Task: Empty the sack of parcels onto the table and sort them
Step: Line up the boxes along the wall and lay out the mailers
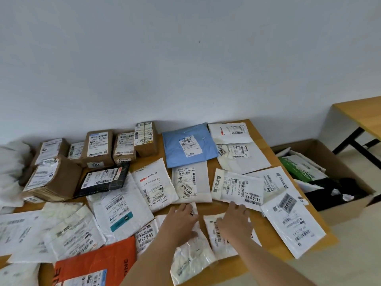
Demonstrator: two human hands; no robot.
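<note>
Wooden table (257, 129) covered with parcels, left hand (182, 218) and right hand (235, 220) flat on two white bags, fingers straight

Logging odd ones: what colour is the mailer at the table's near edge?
Orange with dark lettering, clearest in the head view.

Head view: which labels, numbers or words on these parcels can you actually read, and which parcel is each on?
"44-6-2611": white mailer beyond the right hand.
"6-6-1603": white mailer in the middle.
"59-6-261…", upside down and partly hidden: mailer beside the left hand.
"…INE", cut off: orange bag.
"20…": brown box.
The remaining labels, barcodes and small print are too blurred to read.
</note>
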